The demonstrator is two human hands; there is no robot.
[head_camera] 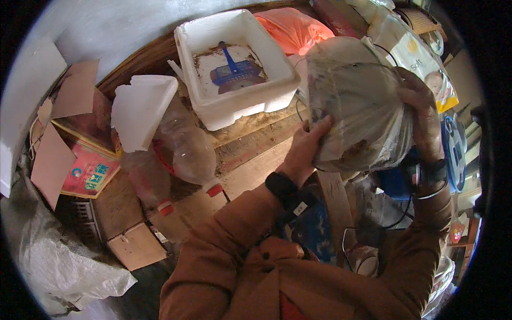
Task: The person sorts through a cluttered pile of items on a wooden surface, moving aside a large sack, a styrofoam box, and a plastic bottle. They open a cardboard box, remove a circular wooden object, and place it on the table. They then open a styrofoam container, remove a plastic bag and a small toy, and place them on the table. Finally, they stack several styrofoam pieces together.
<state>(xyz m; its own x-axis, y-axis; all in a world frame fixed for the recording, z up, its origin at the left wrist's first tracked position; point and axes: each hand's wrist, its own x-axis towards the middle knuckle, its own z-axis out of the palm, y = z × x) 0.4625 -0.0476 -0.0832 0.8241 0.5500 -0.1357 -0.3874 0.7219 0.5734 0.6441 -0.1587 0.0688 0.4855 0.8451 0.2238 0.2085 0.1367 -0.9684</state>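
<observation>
A bulky rounded object wrapped in dusty clear plastic (352, 108) is held up between my hands, in front of the right part of the cluttered surface. My left hand (306, 144) grips its lower left edge, thumb laid over the plastic. On the opposite side, my right hand (420, 96) clasps the gathered wrapping. The cloudy film hides what is inside. Just left of the bundle stands a white polystyrene foam box (240, 106). In it lies a blue plastic tool with a handle (236, 72), among dirt and crumbs. An orange-red plastic bag (294, 28) sits behind the bundle.
Two large clear plastic bottles with red caps (192, 156) lie left of centre, partly under a broken foam piece (142, 108). Cardboard boxes (136, 244) and a woven plastic sack (60, 256) crowd the left. A printed plastic package (420, 64) stands far right.
</observation>
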